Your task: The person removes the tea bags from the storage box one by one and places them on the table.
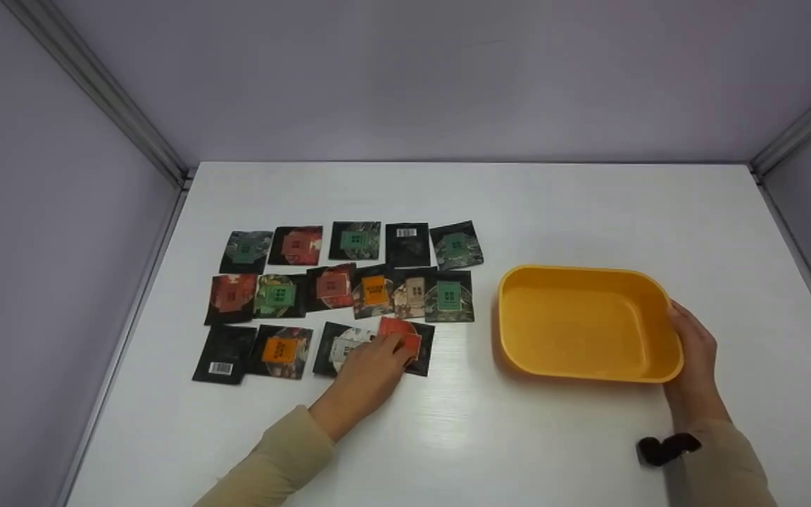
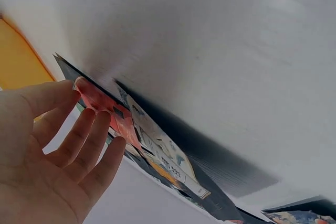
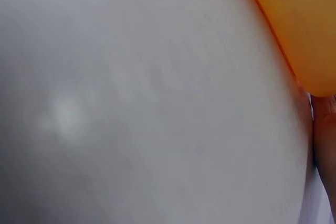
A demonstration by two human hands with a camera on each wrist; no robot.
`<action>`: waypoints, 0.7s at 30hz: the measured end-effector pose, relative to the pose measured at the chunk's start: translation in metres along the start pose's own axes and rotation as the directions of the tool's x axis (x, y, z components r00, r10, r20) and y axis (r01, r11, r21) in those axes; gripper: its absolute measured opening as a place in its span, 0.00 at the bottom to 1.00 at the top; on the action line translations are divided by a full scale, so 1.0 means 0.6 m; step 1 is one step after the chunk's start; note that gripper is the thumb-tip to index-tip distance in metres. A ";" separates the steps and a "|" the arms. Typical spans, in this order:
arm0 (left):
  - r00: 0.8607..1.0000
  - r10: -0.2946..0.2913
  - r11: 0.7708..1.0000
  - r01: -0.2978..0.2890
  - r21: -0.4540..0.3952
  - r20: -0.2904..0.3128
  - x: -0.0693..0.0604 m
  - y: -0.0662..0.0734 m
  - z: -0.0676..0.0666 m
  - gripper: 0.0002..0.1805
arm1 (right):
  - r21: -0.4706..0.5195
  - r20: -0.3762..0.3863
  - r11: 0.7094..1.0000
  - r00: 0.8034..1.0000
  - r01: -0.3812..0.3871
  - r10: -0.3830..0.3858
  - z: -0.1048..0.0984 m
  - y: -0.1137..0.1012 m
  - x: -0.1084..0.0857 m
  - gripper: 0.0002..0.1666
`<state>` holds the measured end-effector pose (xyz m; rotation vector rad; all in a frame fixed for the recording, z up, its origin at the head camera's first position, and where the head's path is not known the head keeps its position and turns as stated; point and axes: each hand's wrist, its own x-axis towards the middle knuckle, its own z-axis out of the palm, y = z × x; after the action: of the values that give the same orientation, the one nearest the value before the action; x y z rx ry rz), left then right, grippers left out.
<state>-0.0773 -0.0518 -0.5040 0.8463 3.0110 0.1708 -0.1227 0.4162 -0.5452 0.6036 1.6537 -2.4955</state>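
In the head view my left hand (image 1: 370, 370) reaches over the bottom row of flat dark sachets. Its fingertips touch a red-and-black sachet (image 1: 421, 360) at that row's right end. Loosely bent fingers (image 2: 100, 142) show in the left wrist view, with thumb and forefinger at the edge of the red sachet (image 2: 97, 95). A sachet with a pale label (image 1: 342, 345) lies partly under the hand. My right hand (image 1: 694, 352) rests against the outer right wall of a yellow plastic basin (image 1: 574, 373); part of its fingers is hidden by the basin.
More sachets lie in rows on the white table (image 1: 448, 436), among them a green-labelled one (image 1: 449, 296), an orange-labelled one (image 1: 280, 351) and a barcode-side-up one (image 1: 407, 246). Walls enclose the table's back and sides. A black object (image 1: 666, 448) sits at the right sleeve.
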 end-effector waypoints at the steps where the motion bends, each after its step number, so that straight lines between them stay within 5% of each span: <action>1: 1.000 -0.005 1.000 0.005 -0.008 0.000 0.001 0.000 0.001 0.12 | -0.006 0.000 1.000 1.000 -0.004 0.004 0.000 0.000 0.000 0.29; 15: 0.999 -0.052 0.995 0.053 -0.082 0.012 0.002 0.003 -0.005 0.12 | -0.067 -0.004 0.996 0.998 -0.056 0.056 0.005 -0.002 0.006 0.32; 21: 0.998 -0.053 0.993 0.049 -0.109 -0.034 0.006 0.010 -0.011 0.11 | -0.048 0.072 0.999 0.997 -0.003 0.007 0.001 0.000 0.006 0.31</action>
<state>-0.0774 -0.0457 -0.4964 0.7643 3.0209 0.3492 -0.1260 0.4163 -0.5463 0.5050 1.6788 -2.4361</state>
